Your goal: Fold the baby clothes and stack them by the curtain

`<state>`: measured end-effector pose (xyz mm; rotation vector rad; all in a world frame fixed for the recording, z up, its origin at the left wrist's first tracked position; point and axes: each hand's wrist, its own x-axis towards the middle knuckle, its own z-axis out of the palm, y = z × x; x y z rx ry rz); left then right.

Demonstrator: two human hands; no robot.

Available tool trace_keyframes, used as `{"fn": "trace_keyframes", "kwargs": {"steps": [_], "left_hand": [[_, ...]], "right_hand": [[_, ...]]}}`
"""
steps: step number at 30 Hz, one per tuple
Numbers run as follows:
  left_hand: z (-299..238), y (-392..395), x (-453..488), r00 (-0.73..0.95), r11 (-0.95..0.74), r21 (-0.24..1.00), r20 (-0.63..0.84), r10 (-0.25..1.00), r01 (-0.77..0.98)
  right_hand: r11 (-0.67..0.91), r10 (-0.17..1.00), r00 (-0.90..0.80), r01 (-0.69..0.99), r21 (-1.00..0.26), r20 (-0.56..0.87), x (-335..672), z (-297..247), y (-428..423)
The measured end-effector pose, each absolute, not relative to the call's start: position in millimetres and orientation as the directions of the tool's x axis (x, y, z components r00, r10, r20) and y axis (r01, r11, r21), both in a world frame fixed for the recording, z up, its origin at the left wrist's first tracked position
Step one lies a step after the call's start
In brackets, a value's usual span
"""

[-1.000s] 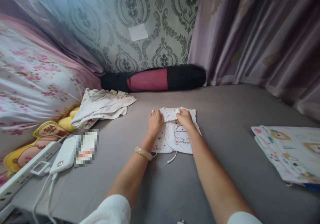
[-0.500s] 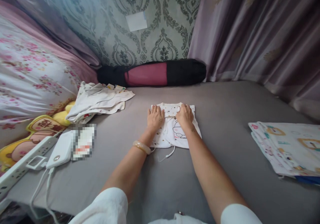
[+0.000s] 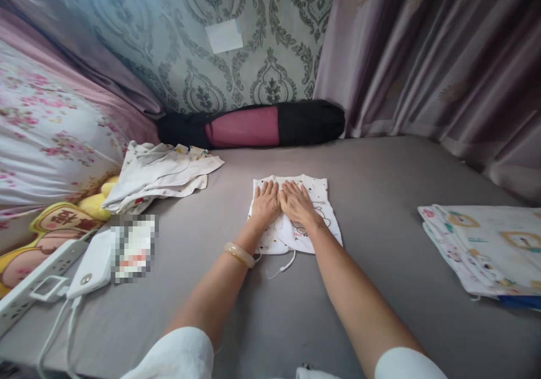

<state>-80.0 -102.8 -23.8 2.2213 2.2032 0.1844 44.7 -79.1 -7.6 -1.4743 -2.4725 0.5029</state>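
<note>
A small white baby top [image 3: 270,241] with dark specks and a line-drawn cartoon lies folded on the grey bed sheet [image 3: 359,176]. Its thin white tie trails from the lower edge. My left hand [image 3: 265,203] rests flat on the upper left of the top, fingers stretched out. Beside it, my right hand [image 3: 296,201] also lies flat on the cloth, its fingers extended and its thumb side touching or nearly touching the left hand. Part of the printed drawing is hidden beneath my right hand and wrist.
Loose white printed clothes [image 3: 164,170] lie at the left, near a yellow plush toy [image 3: 63,218]. A white power strip [image 3: 40,283] and a white charger [image 3: 95,261] with cables sit front left. Folded printed cloths [image 3: 486,249] are stacked right. A black and pink long bag [image 3: 245,125] lies along the wall.
My right hand has moved left toward my left hand and flattened out, its fingers no longer curled at the top's upper edge. The view has shifted slightly.
</note>
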Motion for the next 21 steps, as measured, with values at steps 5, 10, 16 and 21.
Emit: {"fn": "trace_keyframes", "kwargs": {"steps": [5, 10, 16, 21], "left_hand": [[-24.5, -103.2, -76.5, -0.025, 0.006, 0.117, 0.163, 0.986, 0.993], [-29.9, -103.6, -74.8, -0.095, 0.058, 0.139, 0.281, 0.955, 0.989], [-29.4, -99.1, -76.4, -0.093, 0.066, 0.154, 0.176, 0.98, 0.986], [-20.9, -106.4, -97.1, 0.035, -0.047, 0.165, 0.075, 0.997, 0.985]], "right_hand": [[0.443, 0.89, -0.453, 0.834, -0.329, 0.05, 45.5, -11.0, -80.0], [0.421, 0.906, -0.398, 0.878, -0.228, 0.14, 44.9, -18.6, -82.3], [0.345, 0.935, -0.32, 0.92, -0.184, 0.153, 42.6, -22.2, -80.7], [0.447, 0.895, -0.443, 0.883, -0.147, 0.06, 60.3, -14.6, -81.5]]}}
